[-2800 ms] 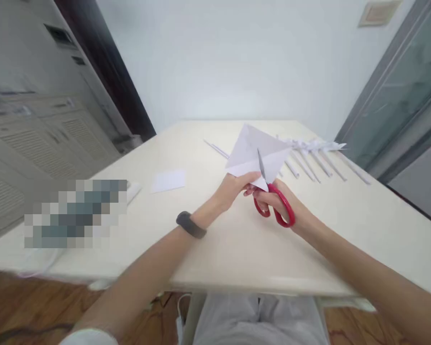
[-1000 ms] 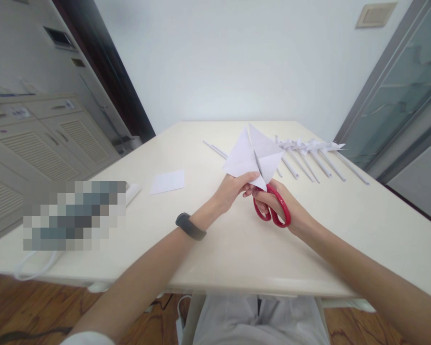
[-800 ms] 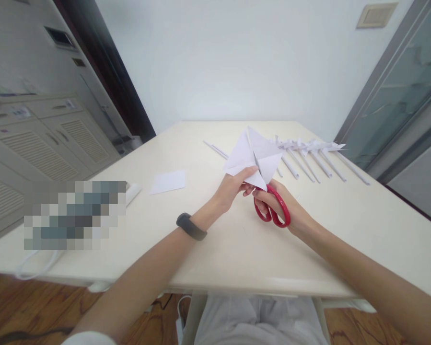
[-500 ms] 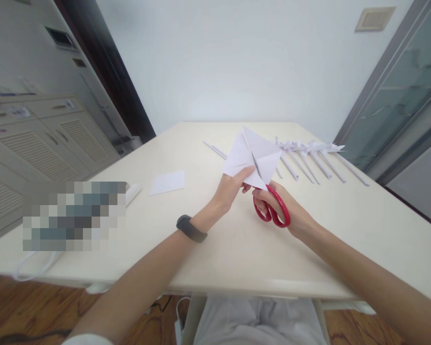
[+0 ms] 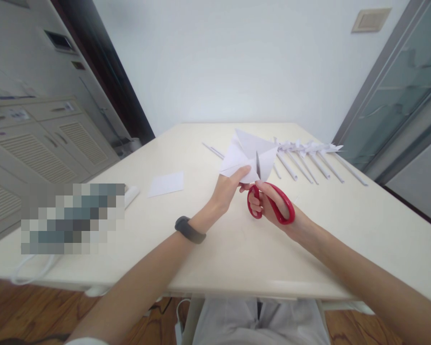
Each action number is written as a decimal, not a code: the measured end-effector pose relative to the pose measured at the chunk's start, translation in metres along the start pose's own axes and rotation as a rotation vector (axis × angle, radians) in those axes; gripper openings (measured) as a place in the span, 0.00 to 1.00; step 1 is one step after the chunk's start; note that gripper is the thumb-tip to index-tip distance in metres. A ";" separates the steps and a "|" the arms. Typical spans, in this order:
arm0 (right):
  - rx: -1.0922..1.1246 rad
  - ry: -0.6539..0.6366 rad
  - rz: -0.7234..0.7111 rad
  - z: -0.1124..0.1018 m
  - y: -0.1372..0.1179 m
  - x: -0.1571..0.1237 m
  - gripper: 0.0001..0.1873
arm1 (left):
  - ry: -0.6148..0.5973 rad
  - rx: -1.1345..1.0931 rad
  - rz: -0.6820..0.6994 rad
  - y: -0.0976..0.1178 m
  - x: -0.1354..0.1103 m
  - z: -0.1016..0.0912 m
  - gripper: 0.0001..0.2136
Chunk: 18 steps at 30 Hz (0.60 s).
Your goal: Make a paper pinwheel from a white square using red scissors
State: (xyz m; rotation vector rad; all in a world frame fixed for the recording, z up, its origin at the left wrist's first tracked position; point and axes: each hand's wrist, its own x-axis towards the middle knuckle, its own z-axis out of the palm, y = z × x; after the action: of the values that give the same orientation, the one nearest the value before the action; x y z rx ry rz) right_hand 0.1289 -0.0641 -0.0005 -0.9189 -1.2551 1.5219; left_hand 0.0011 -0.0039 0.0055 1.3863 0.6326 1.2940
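A white sheet of paper point(image 5: 242, 151), with creases and slits running in from its corners, is held above the table. My left hand point(image 5: 229, 188) grips its lower left edge, thumb on top and fingers underneath. Red-handled scissors point(image 5: 285, 211) are in my right hand point(image 5: 273, 203), with the thumb in one loop and fingers in the other. The handles are spread apart. Part of a blade shows in a slit near the paper's lower right corner; the rest is hidden by the paper.
Several rolled paper sticks with folded paper tops point(image 5: 308, 148) lie at the right back of the table point(image 5: 215, 258). Thin paper sticks point(image 5: 213, 150) lie behind the held paper. A white paper piece point(image 5: 166, 184) lies left, near a pixelated object point(image 5: 73, 218) with a white cable.
The scissor handles have spread wider in my right hand. The paper has turned a little in my left hand, and the scissors now sit at a different slit.
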 end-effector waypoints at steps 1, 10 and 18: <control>0.010 -0.021 0.009 0.001 0.000 -0.001 0.11 | -0.005 0.009 -0.002 0.000 0.000 0.000 0.10; -0.080 -0.051 -0.001 0.000 0.000 -0.001 0.10 | 0.058 -0.039 0.002 0.002 0.003 -0.001 0.08; -0.185 -0.091 0.093 -0.004 0.005 0.000 0.09 | 0.193 -0.155 0.101 0.013 0.016 -0.018 0.08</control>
State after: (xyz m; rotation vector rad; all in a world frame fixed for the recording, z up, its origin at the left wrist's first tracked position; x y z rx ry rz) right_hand 0.1318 -0.0634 -0.0065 -1.0494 -1.4552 1.5540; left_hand -0.0149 0.0129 0.0200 1.1886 0.5833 1.5375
